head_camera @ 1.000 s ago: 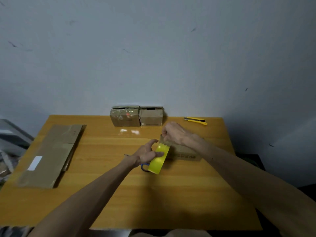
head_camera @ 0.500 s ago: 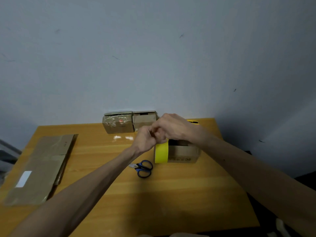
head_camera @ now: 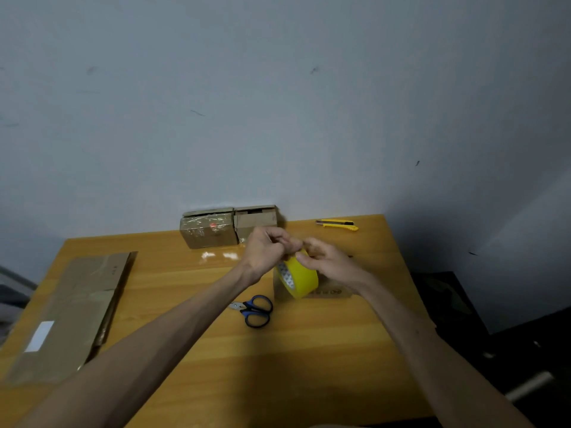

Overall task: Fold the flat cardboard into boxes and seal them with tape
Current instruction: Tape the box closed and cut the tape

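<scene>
Head cam: yellow tape roll [head_camera: 304,278] is pinched at its top by the left hand [head_camera: 265,251] and right hand [head_camera: 329,261], fingers bunched together, right in front of the cardboard box [head_camera: 332,293].

Table [head_camera: 216,350] looks like glossy wood laminate. The boxes [head_camera: 228,227] are matt brown cardboard, one wrapped in shiny clear tape. Scissors [head_camera: 255,310] have smooth plastic handles.

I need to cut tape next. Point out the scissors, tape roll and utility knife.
scissors [head_camera: 251,311], head view, blue handles.
tape roll [head_camera: 306,274], head view, yellow outer band.
utility knife [head_camera: 347,227], head view, yellow body.
</scene>
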